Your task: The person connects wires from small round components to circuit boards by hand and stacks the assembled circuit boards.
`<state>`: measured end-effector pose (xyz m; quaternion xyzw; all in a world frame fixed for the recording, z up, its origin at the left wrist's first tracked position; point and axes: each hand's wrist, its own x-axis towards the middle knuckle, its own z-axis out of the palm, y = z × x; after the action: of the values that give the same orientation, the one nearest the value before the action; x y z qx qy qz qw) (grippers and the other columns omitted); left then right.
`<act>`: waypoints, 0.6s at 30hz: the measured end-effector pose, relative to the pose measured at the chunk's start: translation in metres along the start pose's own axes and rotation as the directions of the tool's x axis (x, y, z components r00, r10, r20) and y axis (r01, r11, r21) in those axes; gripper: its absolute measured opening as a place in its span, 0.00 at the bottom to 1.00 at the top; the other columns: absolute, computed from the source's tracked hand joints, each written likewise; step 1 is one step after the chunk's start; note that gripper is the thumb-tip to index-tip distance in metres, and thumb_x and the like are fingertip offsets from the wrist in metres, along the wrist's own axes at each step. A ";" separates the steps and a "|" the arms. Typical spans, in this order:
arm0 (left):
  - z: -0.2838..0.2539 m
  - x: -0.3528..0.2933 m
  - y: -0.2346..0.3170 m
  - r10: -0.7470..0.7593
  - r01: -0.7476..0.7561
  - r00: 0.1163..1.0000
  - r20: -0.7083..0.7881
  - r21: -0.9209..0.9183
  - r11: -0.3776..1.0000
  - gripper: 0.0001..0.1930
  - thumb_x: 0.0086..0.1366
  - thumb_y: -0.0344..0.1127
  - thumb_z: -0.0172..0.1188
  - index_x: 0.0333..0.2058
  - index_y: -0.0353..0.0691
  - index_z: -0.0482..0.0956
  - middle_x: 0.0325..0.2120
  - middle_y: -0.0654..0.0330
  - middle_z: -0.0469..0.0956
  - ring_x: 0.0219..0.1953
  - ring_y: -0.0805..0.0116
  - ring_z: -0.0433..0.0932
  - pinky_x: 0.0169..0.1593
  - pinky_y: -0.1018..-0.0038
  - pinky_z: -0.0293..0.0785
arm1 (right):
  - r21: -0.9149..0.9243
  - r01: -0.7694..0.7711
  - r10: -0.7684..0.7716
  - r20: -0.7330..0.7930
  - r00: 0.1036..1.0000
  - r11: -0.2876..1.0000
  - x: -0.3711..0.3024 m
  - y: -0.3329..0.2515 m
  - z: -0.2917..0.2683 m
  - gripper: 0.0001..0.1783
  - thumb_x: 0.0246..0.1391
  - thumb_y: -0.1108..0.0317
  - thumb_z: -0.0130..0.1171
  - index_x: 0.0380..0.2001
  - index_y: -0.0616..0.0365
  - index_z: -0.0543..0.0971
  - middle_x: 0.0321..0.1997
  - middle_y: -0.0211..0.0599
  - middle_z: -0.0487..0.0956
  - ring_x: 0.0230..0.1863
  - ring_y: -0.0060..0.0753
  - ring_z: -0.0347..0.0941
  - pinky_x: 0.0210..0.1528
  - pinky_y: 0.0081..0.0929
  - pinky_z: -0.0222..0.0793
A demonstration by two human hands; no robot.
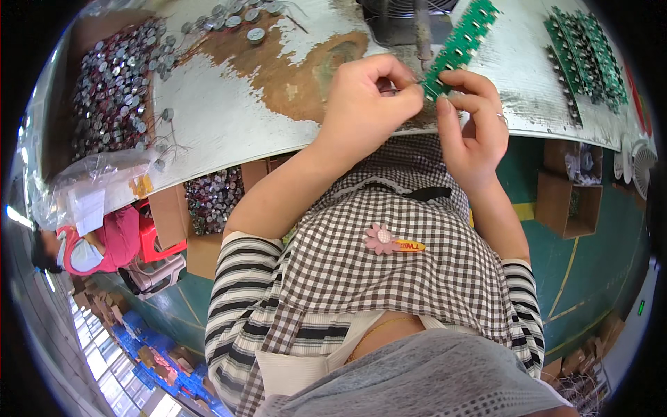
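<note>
A long green circuit board strip (462, 42) with small components along it slants up and away over the table's front edge. My right hand (479, 128) is closed on its near end, thumb and fingers pinching the edge. My left hand (368, 104) is closed in a pinch beside that same end, fingertips touching or very near the board. A bit of thin dark reddish wire shows between the left fingers; what it belongs to is hidden. A grey upright rod (422, 31) stands just behind the hands.
A box of round metal parts with wires (114, 90) stands at the left, and loose round parts (233, 21) lie at the back. Stacked green boards (587, 59) lie at the right. A white fan (643, 167) and cardboard box (570, 208) are at right; a seated person (104, 243) is at left.
</note>
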<state>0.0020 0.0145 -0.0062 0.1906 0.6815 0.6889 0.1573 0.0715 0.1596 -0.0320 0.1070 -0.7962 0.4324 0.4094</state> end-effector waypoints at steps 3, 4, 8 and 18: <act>-0.002 -0.004 -0.002 0.041 -0.047 0.998 0.040 0.188 0.981 0.03 0.52 0.24 0.62 0.26 0.34 0.76 0.28 0.66 0.77 0.25 0.85 0.68 0.28 0.86 0.66 | -0.011 -0.032 0.032 0.010 0.999 0.999 -0.001 -0.005 -0.004 0.06 0.45 0.82 0.60 0.28 0.65 0.73 0.43 0.49 0.75 0.36 0.38 0.73 0.40 0.27 0.71; -0.003 -0.005 -0.001 0.127 -0.137 0.990 0.062 0.197 0.971 0.03 0.52 0.24 0.62 0.25 0.33 0.76 0.28 0.66 0.77 0.24 0.85 0.68 0.26 0.86 0.64 | -0.011 -0.046 0.046 0.022 0.999 0.999 0.000 -0.006 -0.008 0.05 0.47 0.82 0.58 0.28 0.65 0.72 0.46 0.49 0.74 0.37 0.35 0.71 0.40 0.27 0.70; -0.022 -0.001 0.009 0.255 -0.299 0.947 0.196 0.247 0.922 0.05 0.50 0.27 0.64 0.27 0.36 0.77 0.29 0.64 0.77 0.28 0.79 0.72 0.30 0.82 0.67 | 0.390 -0.311 0.314 0.056 0.948 0.867 0.002 -0.004 -0.011 0.02 0.56 0.81 0.50 0.30 0.66 0.71 0.43 0.46 0.74 0.31 0.21 0.71 0.35 0.17 0.70; -0.156 0.052 0.018 0.665 -0.210 0.747 -0.006 0.947 0.244 0.07 0.55 0.28 0.54 0.31 0.34 0.79 0.24 0.47 0.77 0.28 0.48 0.78 0.34 0.60 0.71 | 0.381 -0.332 0.351 0.021 0.936 0.863 -0.011 0.010 -0.004 0.02 0.56 0.81 0.52 0.30 0.65 0.71 0.39 0.43 0.75 0.29 0.17 0.69 0.32 0.14 0.67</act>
<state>-0.1171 -0.0985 0.0141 0.2821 0.8707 0.2385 -0.3245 0.0754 0.1667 -0.0447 0.0306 -0.6938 0.6458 0.3173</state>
